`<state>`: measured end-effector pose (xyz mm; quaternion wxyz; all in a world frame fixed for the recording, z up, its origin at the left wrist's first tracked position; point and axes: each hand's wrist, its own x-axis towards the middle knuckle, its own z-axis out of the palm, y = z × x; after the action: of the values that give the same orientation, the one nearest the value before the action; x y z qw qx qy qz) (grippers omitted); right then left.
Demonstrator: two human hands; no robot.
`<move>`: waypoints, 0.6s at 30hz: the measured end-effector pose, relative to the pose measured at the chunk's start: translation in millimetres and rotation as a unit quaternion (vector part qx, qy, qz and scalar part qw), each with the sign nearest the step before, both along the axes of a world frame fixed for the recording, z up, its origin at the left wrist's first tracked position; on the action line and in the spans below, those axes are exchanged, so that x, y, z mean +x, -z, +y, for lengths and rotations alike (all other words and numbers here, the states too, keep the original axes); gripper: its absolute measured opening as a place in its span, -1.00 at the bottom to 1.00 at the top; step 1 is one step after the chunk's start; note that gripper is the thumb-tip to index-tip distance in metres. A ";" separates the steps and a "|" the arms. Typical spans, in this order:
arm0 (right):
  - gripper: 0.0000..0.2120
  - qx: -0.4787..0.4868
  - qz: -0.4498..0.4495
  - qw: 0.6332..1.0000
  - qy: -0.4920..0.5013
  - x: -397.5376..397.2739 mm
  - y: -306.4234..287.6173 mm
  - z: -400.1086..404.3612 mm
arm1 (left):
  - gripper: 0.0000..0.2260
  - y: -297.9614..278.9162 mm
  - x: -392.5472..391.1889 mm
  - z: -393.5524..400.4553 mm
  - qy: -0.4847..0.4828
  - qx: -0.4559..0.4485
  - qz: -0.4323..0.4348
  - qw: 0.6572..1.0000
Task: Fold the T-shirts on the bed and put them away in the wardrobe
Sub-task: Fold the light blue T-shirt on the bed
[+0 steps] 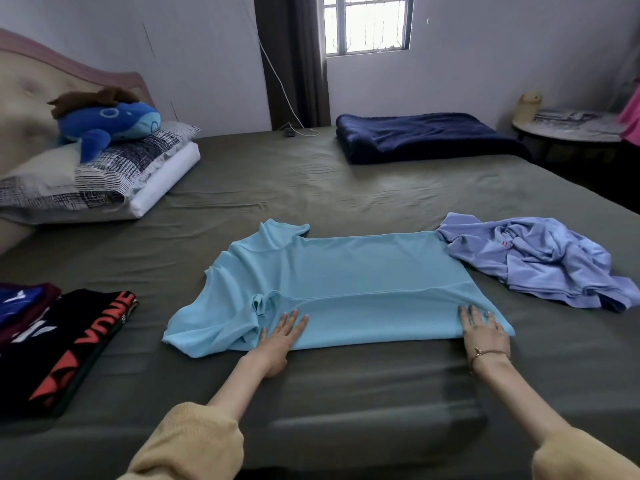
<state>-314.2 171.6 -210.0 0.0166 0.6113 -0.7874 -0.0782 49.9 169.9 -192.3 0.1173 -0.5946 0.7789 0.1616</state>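
I am looking down on the wide bed with the olive-grey sheet (311, 188), and I place everything else against it. At its far edge lies a folded navy blanket (426, 136). At its head end, to my left, sits a stack of patterned and white pillows (104, 178) with a blue plush whale (107, 123) on top. The light turquoise T-shirt (346, 271) is spread sideways near the bed's near edge, its near side folded over along its length, collar end to my left. A crumpled lavender-blue T-shirt (540, 258) lies on the sheet just past the turquoise one's hem, touching it. At the bed's near left side rests a folded black T-shirt with red lettering (69, 344), beside other folded garments. My left hand (282, 336) lies flat, fingers straight, pressing the turquoise fold near the collar. My right hand (483, 330) presses flat on the hem end, fingers spread, gripping nothing.
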 end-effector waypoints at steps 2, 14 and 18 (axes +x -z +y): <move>-0.45 0.015 0.008 1.000 0.010 1.8 -0.3 10.9 | -0.13 -0.1 -1.3 9.4 0.000 0.004 0.001 1.000; -0.44 -0.020 -0.047 0.996 -0.075 26.7 -19.8 3.5 | -0.35 -6.6 -14.8 10.6 -0.037 -0.093 0.049 0.994; -0.51 0.051 -0.159 0.984 -0.056 27.5 -20.1 -9.7 | -0.42 -2.2 -18.6 5.2 -0.056 -0.130 0.096 0.985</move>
<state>-286.7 161.8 -189.9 -0.1354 0.6594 -0.7392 -0.0195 31.3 175.1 -190.1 -0.0457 -0.6289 0.7666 0.1212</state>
